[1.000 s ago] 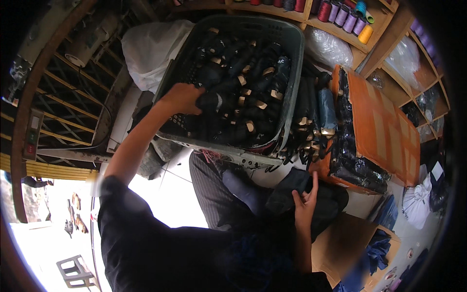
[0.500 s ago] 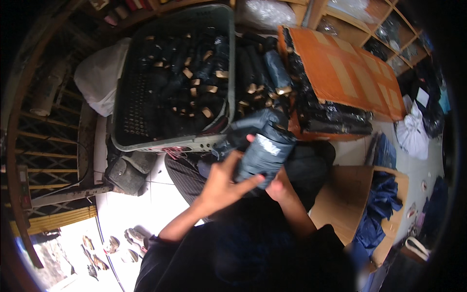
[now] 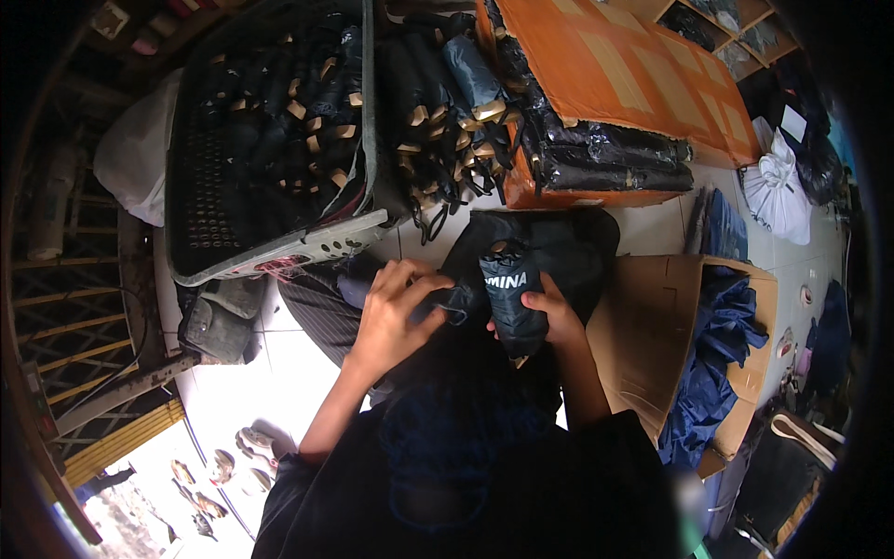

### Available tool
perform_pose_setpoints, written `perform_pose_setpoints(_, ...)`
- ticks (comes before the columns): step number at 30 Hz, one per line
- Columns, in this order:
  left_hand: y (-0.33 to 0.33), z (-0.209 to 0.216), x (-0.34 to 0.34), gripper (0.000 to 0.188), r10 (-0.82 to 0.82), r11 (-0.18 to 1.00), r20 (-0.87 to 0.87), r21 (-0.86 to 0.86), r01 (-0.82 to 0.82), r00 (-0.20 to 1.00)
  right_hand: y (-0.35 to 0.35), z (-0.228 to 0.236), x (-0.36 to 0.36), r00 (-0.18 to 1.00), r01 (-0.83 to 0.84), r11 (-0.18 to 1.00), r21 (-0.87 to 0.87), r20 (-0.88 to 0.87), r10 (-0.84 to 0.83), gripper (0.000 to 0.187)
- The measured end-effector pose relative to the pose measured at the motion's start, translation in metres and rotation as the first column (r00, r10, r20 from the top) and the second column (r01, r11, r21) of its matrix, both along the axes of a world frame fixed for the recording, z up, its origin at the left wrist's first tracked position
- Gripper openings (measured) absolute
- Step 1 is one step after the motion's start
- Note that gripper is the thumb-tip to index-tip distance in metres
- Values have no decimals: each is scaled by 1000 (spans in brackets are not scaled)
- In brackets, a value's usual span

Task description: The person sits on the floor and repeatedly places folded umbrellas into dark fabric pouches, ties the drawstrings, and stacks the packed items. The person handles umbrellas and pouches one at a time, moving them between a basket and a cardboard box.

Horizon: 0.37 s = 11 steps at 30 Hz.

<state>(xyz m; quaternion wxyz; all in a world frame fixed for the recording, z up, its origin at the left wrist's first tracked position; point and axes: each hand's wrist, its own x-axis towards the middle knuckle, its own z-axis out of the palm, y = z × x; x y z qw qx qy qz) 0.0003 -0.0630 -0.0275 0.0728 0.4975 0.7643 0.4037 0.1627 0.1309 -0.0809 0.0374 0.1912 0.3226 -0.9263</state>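
Observation:
My right hand (image 3: 557,315) is closed around a folded compact umbrella (image 3: 518,321), dark with white lettering on its side. One end of the umbrella points away from me, and a small light tip shows at its near end. Left of it, my left hand (image 3: 389,312) has curled fingers on a small dark fabric piece (image 3: 454,303), which looks like a loose cover; its full shape blends into the dark clothing on my lap. Beyond my hands, several more folded umbrellas (image 3: 466,79) with light handle ends lie on the floor.
A large grey crate (image 3: 370,121) at the back left holds many dark umbrellas. Right of it stands an orange carton (image 3: 643,70) with plastic-wrapped packs. An open brown carton (image 3: 643,345) with blue fabric (image 3: 717,359) sits at my right. A grey bag (image 3: 223,321) lies at left.
My left hand has come off the umbrella and moved left, with dark fabric in its fingers. My right hand keeps the umbrella, now more upright. The view has shifted, moving the crate left.

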Motion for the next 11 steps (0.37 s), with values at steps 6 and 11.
perform_pose_setpoints(6, 11, -40, 16, 18, 328, 944, 8, -16, -328, 945, 8, 1, 11, 994, -106, 984, 146, 17, 105, 73)
perform_pose_setpoints(11, 22, -69, 35, 21, 251, 965, 75, -93, -244, 965, 9, 10, 21, 878, -440, 756, 485, 53, 476, 84)
